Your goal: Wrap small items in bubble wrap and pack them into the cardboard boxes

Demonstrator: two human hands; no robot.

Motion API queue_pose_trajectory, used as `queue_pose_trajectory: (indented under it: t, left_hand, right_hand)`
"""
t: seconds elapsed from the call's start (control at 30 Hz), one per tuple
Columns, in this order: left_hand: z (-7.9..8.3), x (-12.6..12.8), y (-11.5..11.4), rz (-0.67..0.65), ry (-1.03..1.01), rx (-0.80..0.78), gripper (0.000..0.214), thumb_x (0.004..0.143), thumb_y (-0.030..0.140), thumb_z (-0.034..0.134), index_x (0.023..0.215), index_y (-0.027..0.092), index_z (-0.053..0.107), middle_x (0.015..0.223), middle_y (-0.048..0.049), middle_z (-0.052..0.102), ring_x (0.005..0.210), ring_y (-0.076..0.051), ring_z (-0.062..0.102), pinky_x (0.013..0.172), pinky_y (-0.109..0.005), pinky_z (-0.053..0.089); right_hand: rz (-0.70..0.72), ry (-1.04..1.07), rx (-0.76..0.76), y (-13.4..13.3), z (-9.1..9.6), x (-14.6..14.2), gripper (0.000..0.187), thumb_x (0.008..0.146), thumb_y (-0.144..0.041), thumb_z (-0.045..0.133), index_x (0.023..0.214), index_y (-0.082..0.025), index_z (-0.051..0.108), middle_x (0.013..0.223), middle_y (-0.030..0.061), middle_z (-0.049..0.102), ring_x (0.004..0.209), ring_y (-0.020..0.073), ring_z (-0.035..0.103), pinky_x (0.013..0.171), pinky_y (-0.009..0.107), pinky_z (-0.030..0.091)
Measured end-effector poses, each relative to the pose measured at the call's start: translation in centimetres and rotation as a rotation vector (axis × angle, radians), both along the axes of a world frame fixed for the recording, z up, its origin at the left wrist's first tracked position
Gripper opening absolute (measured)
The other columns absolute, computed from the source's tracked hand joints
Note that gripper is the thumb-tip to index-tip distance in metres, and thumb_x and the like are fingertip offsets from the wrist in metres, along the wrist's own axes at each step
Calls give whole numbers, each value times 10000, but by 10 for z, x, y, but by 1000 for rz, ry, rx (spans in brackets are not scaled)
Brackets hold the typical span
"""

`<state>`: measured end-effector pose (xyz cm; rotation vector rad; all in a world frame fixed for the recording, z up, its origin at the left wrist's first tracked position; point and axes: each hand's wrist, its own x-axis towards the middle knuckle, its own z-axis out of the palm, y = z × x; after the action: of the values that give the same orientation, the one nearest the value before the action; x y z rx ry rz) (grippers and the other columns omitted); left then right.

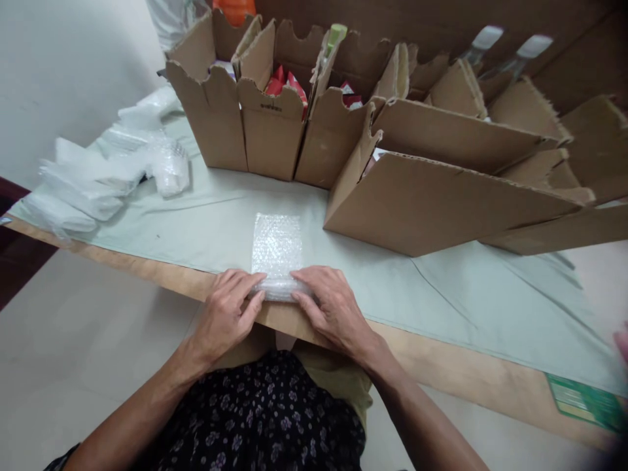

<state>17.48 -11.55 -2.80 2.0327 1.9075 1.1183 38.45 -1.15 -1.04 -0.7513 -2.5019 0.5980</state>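
The left hand (pixel 228 313) and right hand (pixel 333 306) sit side by side, fingertips closed over the rolled near end of a bubble wrap sheet (pixel 276 247) at the surface's (pixel 441 288) front edge. The rest of it lies flat. It looks light, soft and springy — best gripped at the roll's two ends. Behind stand cardboard boxes (pixel 432 203) — plastic bags (pixel 98 176) lie far left.

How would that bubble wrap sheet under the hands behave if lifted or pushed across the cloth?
Probably floppy: the bubble wrap sheet curls into a roll at its near end under the left hand and right hand. Likely very light, being thin and see-through. Pushed across the green cloth, it would probably buckle rather than slide stiffly.
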Motion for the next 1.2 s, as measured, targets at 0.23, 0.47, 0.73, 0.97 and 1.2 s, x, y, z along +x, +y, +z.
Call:
queue_pose_trajectory:
  t: [0.23, 0.47, 0.73, 0.97, 1.2]
  left_hand:
    - [-9, -9, 22, 153, 64, 1, 255, 1008, 303, 606, 1213, 182, 699, 1143, -120, 711, 1059, -277, 640, 962, -443, 514]
    - [-3, -7, -1, 21, -4, -18, 295, 1009, 231, 606, 1300, 195, 636, 1076, -87, 738, 1017, -261, 647, 934, -441, 531]
    - [-8, -12, 27, 243, -102, -18, 356, 945, 372, 669, 1252, 192, 685, 1116, -110, 726, 1035, -287, 671, 955, -478, 553]
    - [5, 18, -7, 160, -1053, -322, 584, 921, 429, 723, 1431, 184, 583, 1372, -135, 702, 1229, -265, 694, 1080, -433, 553]
    - [17, 39, 1, 18, -938, -413, 284, 912, 269, 680, 1194, 239, 699, 1119, -37, 765, 1043, -206, 720, 924, -306, 569]
  right_hand:
    - [74, -109, 162, 4, -2, -11, 245, 1001, -228, 618, 1235, -211, 692, 1312, 123, 737, 1260, 314, 630, 1035, 514, 493]
    - [39, -33, -54, 4, 0, -11, 275, 1054, -282, 558, 1288, -217, 687, 1171, 76, 783, 1101, 250, 681, 999, 458, 519]
    - [13, -192, 165, 0, -3, -21, 294, 985, -265, 643, 1267, -190, 684, 1287, 143, 733, 1166, 326, 650, 973, 496, 492]
    - [-223, 189, -351, -8, -5, -19, 245, 1010, -304, 592, 1229, -252, 689, 1164, 54, 785, 990, 231, 711, 891, 396, 563]
    - [-135, 228, -370, -23, 11, 25, 530, 919, -438, 740, 1403, -275, 598, 1491, 125, 589, 1322, 296, 605, 1105, 509, 498]
